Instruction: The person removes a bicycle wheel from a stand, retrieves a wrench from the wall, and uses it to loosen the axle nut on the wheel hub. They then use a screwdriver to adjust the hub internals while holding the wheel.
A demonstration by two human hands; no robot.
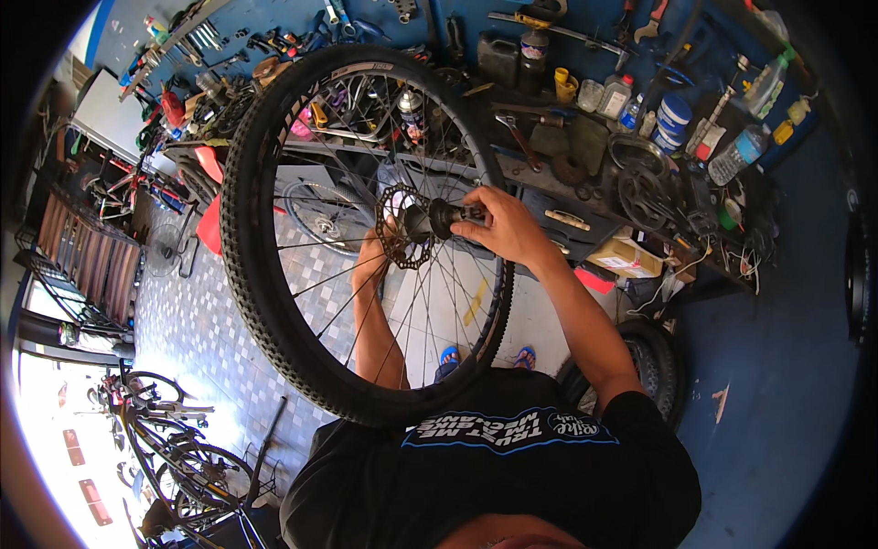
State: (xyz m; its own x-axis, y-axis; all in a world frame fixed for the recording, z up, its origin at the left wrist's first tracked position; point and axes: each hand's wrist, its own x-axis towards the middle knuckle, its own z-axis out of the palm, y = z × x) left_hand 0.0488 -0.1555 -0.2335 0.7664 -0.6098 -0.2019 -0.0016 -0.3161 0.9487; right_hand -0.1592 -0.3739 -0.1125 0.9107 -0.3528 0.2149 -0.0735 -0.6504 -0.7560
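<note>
While the head camera looks down past a black shirt (494,476), a bicycle wheel (265,274) with a knobby black tyre stands upright in front of the person, its lower edge close against the chest. The right hand (503,224) reaches to the middle of the wheel from the near side, and its fingers (477,212) are curled and pinched around the end of the dark hub (439,218). The left hand (373,261) sits on the far side of the wheel, seen through the spokes (366,320); it is closed against the hub just beside the toothed brake disc (402,227), though the spokes and disc hide exactly how its fingers lie. Both forearms rise from the lower part of the picture, one on each side of the wheel.

Behind the wheel runs a cluttered counter (567,183) carrying plastic bottles (741,151), jars, a spray can (412,110), a chain ring (640,197) and a small cardboard box (626,258). Wrenches and other tools (274,41) hang on the blue wall (786,348) above it. A second tyre (654,366) lies on the floor at the person's right, and blue sandals (450,355) show through the spokes on the pale tiled floor (210,329). At the lower left, parked bicycles (174,439) stand in bright daylight.
</note>
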